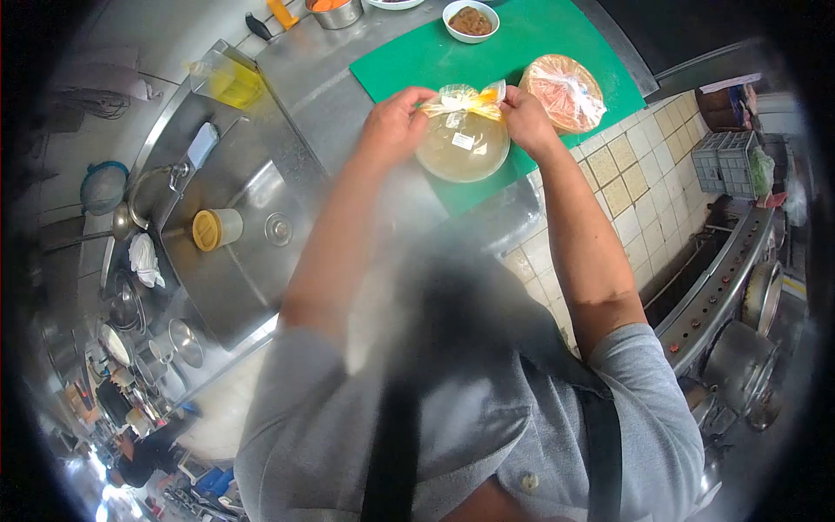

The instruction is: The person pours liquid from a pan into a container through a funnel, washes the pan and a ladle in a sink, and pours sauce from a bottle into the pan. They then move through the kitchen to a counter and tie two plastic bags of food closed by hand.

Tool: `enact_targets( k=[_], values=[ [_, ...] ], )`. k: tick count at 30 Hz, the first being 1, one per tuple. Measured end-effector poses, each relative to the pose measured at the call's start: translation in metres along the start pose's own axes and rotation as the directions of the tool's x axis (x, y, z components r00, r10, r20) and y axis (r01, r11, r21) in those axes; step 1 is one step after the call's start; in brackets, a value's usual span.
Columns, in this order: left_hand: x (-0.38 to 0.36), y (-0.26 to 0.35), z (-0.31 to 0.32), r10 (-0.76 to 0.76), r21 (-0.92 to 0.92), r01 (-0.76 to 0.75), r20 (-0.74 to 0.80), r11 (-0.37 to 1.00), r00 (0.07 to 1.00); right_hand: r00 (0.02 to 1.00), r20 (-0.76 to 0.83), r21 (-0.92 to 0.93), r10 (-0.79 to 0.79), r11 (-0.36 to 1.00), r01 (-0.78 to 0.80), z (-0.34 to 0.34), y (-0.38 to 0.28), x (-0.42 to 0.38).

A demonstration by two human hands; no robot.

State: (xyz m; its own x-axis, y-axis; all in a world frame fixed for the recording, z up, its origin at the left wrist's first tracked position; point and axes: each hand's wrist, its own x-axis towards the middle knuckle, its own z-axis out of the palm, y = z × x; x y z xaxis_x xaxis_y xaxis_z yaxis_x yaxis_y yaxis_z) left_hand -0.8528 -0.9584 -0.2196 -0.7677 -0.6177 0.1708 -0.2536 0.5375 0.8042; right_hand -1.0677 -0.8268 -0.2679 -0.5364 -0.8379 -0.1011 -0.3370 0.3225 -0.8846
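A round container wrapped in clear plastic point(464, 155) rests at the near edge of the green cutting board point(396, 65), with a small white label on it. Its plastic is gathered into a yellowish knot at the top. My left hand point(398, 124) pinches the left end of the gathered plastic. On the other end, my right hand point(524, 117) has its fingers closed. Just right of my right hand sits a second plastic-wrapped round container point(564, 94) with pinkish contents. A white bowl of brown food point(470, 21) stands farther back on the board.
At left is a steel sink point(252, 287) holding a yellow-lidded tub point(217, 230). A container of yellow liquid point(228, 80) stands behind it. A metal pan of orange food point(335, 12) is at the top. Stove and pots point(738, 365) lie right; a person point(143, 457) is at lower left.
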Motion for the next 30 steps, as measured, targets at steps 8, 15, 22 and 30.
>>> enact_targets(
  k=[8,15,22,30],
  values=[
    [0.017,0.014,0.014,0.203,0.167,-0.209,0.053,0.964,0.978,0.995,-0.082,0.057,-0.059,0.996,0.064,-0.002,-0.044,-0.051],
    [0.033,0.005,0.017,0.155,0.270,-0.184,0.124,0.945,0.980,0.966,-0.209,-0.194,-0.154,0.974,0.114,0.008,-0.052,-0.041],
    [0.038,-0.002,0.016,0.009,0.221,-0.037,0.126,0.975,0.992,0.946,-0.221,-0.375,-0.235,0.916,0.140,0.014,-0.053,-0.028],
    [0.052,-0.023,0.015,-0.326,-0.048,0.352,0.277,0.935,0.904,0.944,-0.258,-0.303,-0.205,0.945,0.122,0.017,-0.046,-0.030]
  ],
)
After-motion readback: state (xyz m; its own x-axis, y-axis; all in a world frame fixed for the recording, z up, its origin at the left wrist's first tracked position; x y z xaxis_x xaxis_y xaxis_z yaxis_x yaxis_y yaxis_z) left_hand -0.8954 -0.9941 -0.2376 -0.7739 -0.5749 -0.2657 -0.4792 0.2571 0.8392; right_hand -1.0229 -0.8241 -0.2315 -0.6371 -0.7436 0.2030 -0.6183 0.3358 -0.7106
